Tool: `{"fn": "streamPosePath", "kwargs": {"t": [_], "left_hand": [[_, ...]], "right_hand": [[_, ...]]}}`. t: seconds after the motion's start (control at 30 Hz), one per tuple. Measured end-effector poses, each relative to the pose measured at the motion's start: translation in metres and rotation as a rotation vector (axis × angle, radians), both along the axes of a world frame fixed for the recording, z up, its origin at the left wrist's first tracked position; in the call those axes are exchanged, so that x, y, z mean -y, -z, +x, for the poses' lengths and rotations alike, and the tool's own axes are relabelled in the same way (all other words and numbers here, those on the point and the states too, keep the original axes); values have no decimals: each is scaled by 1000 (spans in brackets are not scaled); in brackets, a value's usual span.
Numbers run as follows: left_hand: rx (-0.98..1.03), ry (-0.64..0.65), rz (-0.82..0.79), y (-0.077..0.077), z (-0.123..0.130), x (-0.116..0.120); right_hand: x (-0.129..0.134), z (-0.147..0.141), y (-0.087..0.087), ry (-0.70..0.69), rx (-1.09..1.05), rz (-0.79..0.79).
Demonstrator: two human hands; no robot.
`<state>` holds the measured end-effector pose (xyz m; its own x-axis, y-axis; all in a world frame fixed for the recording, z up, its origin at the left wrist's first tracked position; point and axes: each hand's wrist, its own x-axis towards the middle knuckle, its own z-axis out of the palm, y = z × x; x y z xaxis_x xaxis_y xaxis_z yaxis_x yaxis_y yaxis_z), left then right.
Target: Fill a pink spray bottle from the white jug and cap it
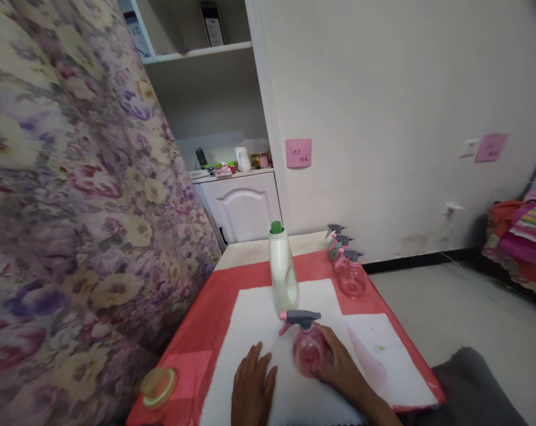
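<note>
Jug [283, 269] behind held spray bottle [307, 346]

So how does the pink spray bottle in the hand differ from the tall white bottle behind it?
The pink translucent spray bottle is short and round; the tall white opaque bottle is slim. The spray bottle has a grey trigger head, the white bottle a green cap. The right hand holds the spray bottle; the white bottle stands untouched. Both stand upright on the white cloth.

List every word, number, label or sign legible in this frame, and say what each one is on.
"243" with a second line too blurred to read: handwritten on the pink sticky note on the wall.
Second pink note by the wall socket: writing too small to read.
Dark card on the upper shelf: print too blurred to read.
White bottle, and the pink spray bottle under the right hand: no readable label.
</note>
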<state>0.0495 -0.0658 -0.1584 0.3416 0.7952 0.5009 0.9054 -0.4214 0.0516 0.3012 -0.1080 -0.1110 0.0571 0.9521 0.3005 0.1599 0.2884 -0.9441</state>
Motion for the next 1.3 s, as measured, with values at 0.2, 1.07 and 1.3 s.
{"fn": "streamPosePath", "kwargs": {"t": [0.2, 1.07, 1.3], "left_hand": [[-51, 19, 71, 10, -4, -2], [-71, 19, 97, 19, -10, -18], [-40, -1, 49, 20, -10, -19]], "right_hand": [[1, -2, 12, 74, 7, 76], [-12, 54, 8, 501, -104, -9], [-24, 109, 14, 663, -123, 20]]}}
